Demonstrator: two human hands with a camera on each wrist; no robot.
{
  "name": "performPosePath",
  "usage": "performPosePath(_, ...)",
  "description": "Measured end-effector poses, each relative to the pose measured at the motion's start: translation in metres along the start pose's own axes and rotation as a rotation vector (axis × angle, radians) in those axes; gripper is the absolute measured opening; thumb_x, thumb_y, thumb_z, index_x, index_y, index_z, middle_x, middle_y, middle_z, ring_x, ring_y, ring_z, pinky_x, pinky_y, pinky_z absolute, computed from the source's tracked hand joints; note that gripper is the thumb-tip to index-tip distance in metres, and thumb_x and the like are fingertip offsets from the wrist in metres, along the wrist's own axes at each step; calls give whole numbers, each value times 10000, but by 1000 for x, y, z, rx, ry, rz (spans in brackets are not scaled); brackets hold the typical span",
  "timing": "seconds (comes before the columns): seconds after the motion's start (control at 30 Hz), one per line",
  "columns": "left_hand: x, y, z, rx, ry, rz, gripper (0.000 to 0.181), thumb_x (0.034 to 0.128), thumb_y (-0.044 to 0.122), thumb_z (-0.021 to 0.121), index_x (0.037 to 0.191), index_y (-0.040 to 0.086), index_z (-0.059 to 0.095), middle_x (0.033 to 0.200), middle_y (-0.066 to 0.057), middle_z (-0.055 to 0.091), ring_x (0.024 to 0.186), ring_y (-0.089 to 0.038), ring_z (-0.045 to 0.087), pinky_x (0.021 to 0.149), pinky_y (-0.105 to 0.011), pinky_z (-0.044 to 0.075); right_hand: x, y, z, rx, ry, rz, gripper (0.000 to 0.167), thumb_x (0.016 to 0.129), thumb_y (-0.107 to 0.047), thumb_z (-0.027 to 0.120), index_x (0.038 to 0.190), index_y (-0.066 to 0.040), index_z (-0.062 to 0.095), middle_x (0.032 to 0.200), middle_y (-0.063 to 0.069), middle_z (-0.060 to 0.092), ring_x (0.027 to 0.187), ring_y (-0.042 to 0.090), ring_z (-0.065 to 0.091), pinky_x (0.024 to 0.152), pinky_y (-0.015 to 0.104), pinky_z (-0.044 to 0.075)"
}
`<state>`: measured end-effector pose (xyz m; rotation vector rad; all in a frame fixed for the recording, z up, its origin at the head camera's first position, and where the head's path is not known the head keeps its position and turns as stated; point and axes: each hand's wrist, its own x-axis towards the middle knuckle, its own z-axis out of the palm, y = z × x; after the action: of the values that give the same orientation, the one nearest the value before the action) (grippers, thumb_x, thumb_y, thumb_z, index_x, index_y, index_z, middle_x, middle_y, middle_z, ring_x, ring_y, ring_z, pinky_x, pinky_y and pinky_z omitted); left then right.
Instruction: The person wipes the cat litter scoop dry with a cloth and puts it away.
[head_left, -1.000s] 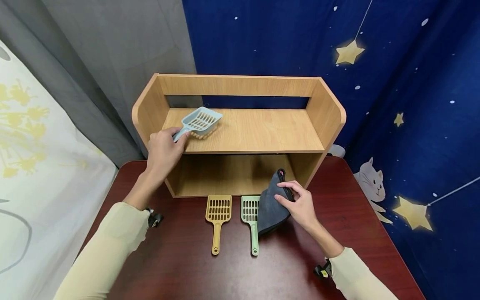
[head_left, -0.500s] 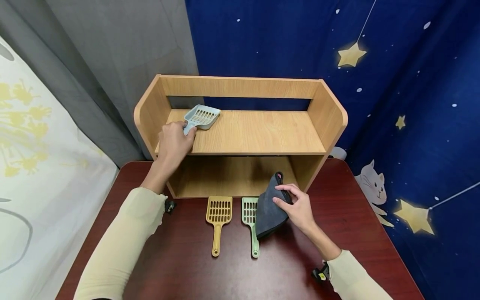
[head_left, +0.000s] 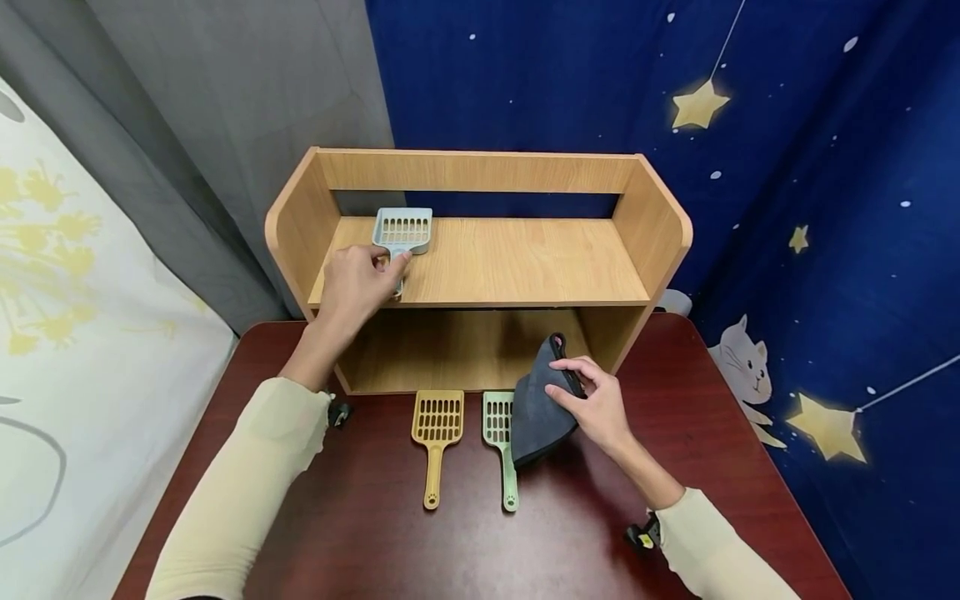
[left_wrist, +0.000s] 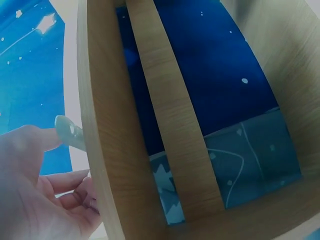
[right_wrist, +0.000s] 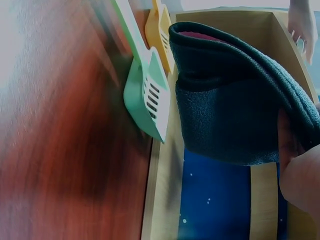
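Observation:
My left hand (head_left: 356,279) holds a light blue slotted litter scoop (head_left: 403,238) by its handle, over the left part of the upper shelf. Its slotted head points to the back; whether it touches the board I cannot tell. In the left wrist view, the handle's end (left_wrist: 71,132) shows beside the thumb. Between thumb and fingers, my right hand (head_left: 597,408) pinches a folded dark grey cloth (head_left: 538,415) with black edging. That cloth hangs in front of the lower shelf and partly covers a green litter scoop (head_left: 508,471). A yellow litter scoop (head_left: 434,458) lies left of the green one.
The two-tier wooden shelf (head_left: 517,262) stands at the back of the dark red table (head_left: 360,517), with raised side panels and a back rail. Behind it hang a grey curtain (head_left: 247,108) and a blue star-patterned curtain (head_left: 540,83).
The blue scoop has come down towards the upper shelf and turned from slanting right to pointing straight back. My left hand has shifted right with it. The right hand and cloth moved slightly left.

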<state>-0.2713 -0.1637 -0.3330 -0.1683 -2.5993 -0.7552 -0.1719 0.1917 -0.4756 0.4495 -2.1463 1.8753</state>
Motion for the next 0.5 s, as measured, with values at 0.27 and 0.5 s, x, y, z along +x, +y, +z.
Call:
performPosePath(0.27,-24,-1,-16,-30,138,112,387,1023,358,694,1093,-11,783,840,-160,621,780,-303,570,682,-450,425,7,-6,-16,-48,-38,-27,330,849,89,833,1164,40,750,1129,219,671,1065,96,659,923,160,526)
performPosePath(0.5,-54,-8,-24,-12,228,219,378,1004,362,734,1084,-3,792,829,-125,657,690,-273,592,615,-461,464,15,-8,-29,-135,-132,-114,338,831,143,818,1144,24,771,1100,194,681,1043,101,620,915,135,489)
